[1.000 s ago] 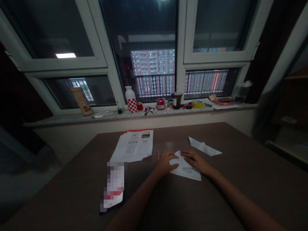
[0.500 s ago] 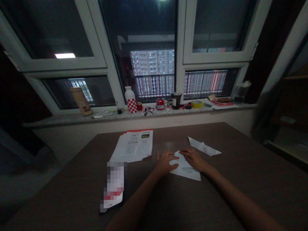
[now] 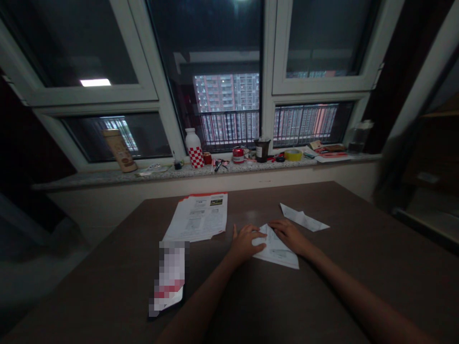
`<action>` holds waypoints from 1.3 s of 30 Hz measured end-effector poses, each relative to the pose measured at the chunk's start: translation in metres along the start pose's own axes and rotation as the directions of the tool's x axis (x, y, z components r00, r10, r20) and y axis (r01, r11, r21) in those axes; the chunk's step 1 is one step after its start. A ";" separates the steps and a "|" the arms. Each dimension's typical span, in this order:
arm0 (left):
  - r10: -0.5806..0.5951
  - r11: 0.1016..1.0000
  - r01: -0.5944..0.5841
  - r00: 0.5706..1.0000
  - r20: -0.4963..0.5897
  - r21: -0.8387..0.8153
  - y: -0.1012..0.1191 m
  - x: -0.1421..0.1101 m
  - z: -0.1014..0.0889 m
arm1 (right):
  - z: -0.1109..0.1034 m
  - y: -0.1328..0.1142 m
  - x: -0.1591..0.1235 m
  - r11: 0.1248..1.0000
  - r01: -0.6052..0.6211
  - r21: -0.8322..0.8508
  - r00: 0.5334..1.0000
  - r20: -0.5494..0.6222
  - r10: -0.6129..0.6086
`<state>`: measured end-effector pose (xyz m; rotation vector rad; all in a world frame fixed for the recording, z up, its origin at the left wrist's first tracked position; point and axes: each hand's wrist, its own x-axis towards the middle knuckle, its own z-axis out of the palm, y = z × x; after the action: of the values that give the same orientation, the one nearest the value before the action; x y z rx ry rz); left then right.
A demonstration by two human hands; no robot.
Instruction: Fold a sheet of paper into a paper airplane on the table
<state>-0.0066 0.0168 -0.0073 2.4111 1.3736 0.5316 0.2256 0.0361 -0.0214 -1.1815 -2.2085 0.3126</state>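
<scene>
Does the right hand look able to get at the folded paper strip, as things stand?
Probably yes: the folded paper strip lies on the table near the right hand, with nothing visible between them. The hand would likely first have to leave the paper sheet it touches.

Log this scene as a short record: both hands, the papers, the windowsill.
Left hand: on folded paper, fingers spread
Right hand: along that paper's right edge, near its far corner
Second folded piece: lying on the table, beyond the right hand
Printed sheets: on the table's left half
Windowsill: checkered bottle, yellow roll, among others
</scene>
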 end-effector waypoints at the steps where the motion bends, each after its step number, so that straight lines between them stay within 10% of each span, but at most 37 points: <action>1: -0.003 1.000 0.003 1.000 0.008 0.006 0.001 -0.001 -0.001 | 0.000 0.000 0.001 1.000 0.007 -0.005 1.000 0.006 -0.007; 19: 0.011 0.999 -0.013 0.999 0.042 0.038 0.001 -0.003 -0.001 | -0.006 -0.005 0.011 0.980 0.085 -0.181 0.991 0.115 -0.064; 39: 0.020 0.999 -0.021 0.999 0.034 0.032 0.002 -0.005 -0.002 | -0.001 0.001 0.012 1.000 -0.019 -0.003 1.000 0.023 0.019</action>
<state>-0.0083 0.0114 -0.0049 2.4513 1.3548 0.4753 0.2214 0.0464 -0.0160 -1.2062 -2.2199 0.3325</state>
